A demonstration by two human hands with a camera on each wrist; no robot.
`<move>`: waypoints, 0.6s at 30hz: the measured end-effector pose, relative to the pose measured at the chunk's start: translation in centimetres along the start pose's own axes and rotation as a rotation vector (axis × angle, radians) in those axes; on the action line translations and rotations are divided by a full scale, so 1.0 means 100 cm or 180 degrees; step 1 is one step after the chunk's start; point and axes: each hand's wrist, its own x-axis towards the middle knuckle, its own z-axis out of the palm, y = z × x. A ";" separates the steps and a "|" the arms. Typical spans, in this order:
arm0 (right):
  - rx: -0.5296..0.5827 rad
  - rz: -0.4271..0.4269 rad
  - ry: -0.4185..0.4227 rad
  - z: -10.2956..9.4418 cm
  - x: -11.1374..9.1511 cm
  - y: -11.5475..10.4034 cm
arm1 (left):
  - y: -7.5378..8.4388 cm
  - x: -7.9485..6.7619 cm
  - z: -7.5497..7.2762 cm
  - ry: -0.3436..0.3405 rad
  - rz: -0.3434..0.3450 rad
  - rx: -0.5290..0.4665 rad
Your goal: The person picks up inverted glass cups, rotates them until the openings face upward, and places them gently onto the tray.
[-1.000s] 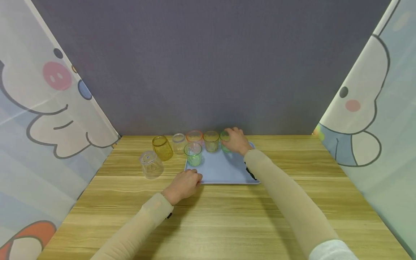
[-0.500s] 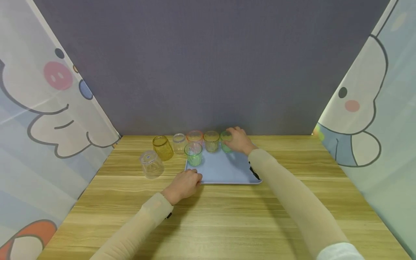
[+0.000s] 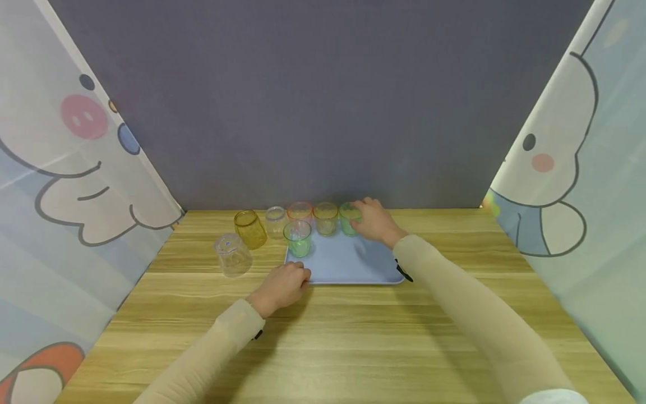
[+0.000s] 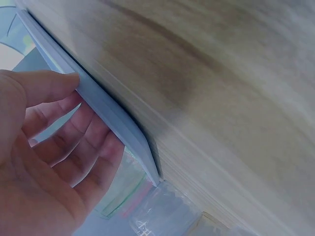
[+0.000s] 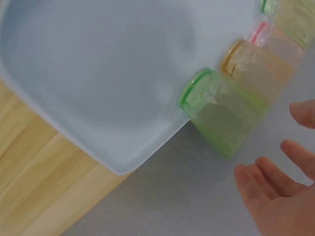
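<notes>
Cups are seven in our count. Four are on the tray and three are on the table [image 3: 323, 348]. Of green colour we count two: the front green cup [image 3: 298, 238] and the far green cup [image 3: 348, 221]. We count also one pink cup [image 3: 300, 210], one brown cup [image 3: 325, 220], one yellow cup [image 3: 250, 230] and two of clear colour, the small clear cup [image 3: 276, 224] and the large clear cup [image 3: 233, 255].

One pale blue tray [image 3: 353, 261] bears the pink, brown and far green cups in a row along its far edge, with the front green cup standing before the pink one. The yellow cup and both clear cups are to the left of this tray, directly on the wood.

Our left hand [image 3: 282, 285] is at the near left corner of the tray; its thumb and fingers are clamped on the rim, with the palm visible in the left wrist view. Our right hand [image 3: 375, 220] reaches over to the far green cup. In the right wrist view its thumb and fingers stand apart, and a narrow gap is seen between the fingertips and the cup. Both arms, in beige sleeves [image 3: 454, 292], stretch forward, the right one farther.
</notes>
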 end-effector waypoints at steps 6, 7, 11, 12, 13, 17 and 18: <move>-0.0067 -0.0111 -0.0011 0.001 -0.014 -0.001 | 0.001 -0.001 -0.002 -0.0007 -0.0011 -0.0019; -0.0082 -0.0131 -0.0008 0.001 -0.016 0.000 | 0.001 -0.001 -0.002 -0.0005 -0.0012 -0.0016; -0.0118 -0.0236 -0.0017 0.004 -0.025 0.000 | 0.000 -0.002 -0.002 0.0010 0.0002 -0.0034; -0.0122 -0.0255 -0.0016 0.004 -0.028 0.000 | 0.000 -0.001 -0.002 0.0014 0.0009 -0.0041; -0.0119 -0.0272 -0.0017 0.004 -0.030 0.000 | 0.000 -0.001 -0.002 0.0018 0.0017 -0.0047; -0.0167 -0.0353 -0.0012 0.003 -0.040 -0.001 | -0.001 -0.001 0.000 0.0040 0.0021 -0.0048; -0.0178 -0.0386 -0.0010 0.003 -0.042 -0.001 | -0.001 -0.001 0.000 0.0047 0.0019 -0.0041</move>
